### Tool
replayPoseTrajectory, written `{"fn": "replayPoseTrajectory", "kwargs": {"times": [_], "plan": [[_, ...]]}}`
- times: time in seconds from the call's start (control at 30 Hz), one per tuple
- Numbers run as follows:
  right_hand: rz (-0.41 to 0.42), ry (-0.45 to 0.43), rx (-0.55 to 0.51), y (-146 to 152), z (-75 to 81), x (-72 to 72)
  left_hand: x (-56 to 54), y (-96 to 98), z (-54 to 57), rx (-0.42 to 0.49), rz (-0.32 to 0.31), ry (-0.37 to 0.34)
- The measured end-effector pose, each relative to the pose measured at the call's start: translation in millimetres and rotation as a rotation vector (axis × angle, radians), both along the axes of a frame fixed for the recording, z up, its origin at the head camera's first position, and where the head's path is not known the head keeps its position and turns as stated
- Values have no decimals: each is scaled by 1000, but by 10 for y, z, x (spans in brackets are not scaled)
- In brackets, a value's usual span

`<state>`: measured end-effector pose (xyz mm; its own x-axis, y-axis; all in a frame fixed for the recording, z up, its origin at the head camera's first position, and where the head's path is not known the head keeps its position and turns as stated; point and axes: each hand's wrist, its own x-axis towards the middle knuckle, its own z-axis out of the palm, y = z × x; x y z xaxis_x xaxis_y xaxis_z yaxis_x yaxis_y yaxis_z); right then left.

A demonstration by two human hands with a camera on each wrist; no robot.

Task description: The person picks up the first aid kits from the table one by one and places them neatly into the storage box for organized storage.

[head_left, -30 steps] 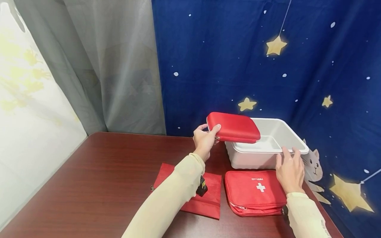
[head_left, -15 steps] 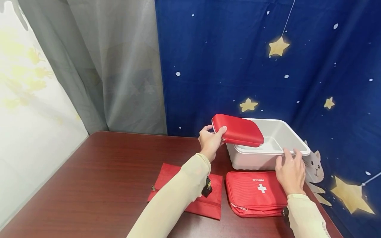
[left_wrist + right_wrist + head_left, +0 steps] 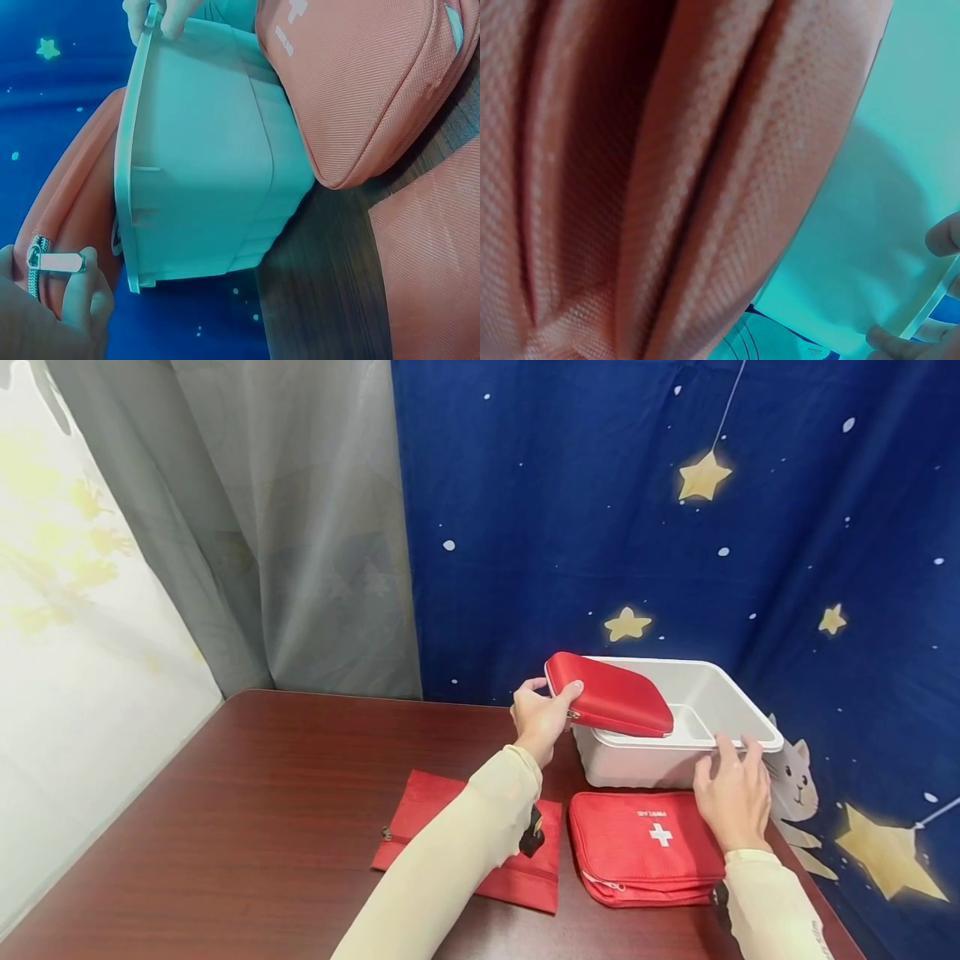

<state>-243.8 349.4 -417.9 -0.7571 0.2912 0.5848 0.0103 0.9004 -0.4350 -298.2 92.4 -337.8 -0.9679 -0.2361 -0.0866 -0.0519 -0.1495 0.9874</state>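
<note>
My left hand [image 3: 540,720] grips a red hard-shell zippered case [image 3: 617,697] by its near left end, thumb on top. The case tilts down to the right over the left part of a white plastic bin [image 3: 645,767]. In the left wrist view its zipper pull [image 3: 60,262] shows beside my fingers. My right hand [image 3: 733,797] holds the bin's front rim near the right corner, fingertips over the edge and thumb against the outer wall. Below it lies a red first aid bag [image 3: 633,853] with a white cross, partly covered by my right hand and wrist.
A flat red zippered pouch [image 3: 429,802] lies on the brown table [image 3: 285,810], partly under my left sleeve in the head view. A starry blue curtain [image 3: 510,510] hangs behind the bin, and a grey curtain [image 3: 322,527] hangs to its left.
My left hand has moved right and slightly down with the red case, which now tilts more over the bin. My right hand stays at the rim.
</note>
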Motion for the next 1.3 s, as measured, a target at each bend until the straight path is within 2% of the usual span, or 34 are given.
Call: {"fn": "replayPoseTrajectory", "kwargs": {"times": [0.27,0.67,0.87,1.03,1.2,1.3], "plan": [[10,-5,-1,21,-15,4,7,77,21,-48,23,-6],[20,-16,-1,21,-13,2,36,131,70,-103,21,15],[22,-18,-9,28,-19,6,31,127,81,-183,4,5],[23,-20,-10,27,-23,4,9,53,3,-244,1,20],[25,-19,-7,29,-24,6,-17,-71,-110,-200,-35,60],[24,-18,-4,34,-28,11,-30,-133,-138,-185,-55,87]]}}
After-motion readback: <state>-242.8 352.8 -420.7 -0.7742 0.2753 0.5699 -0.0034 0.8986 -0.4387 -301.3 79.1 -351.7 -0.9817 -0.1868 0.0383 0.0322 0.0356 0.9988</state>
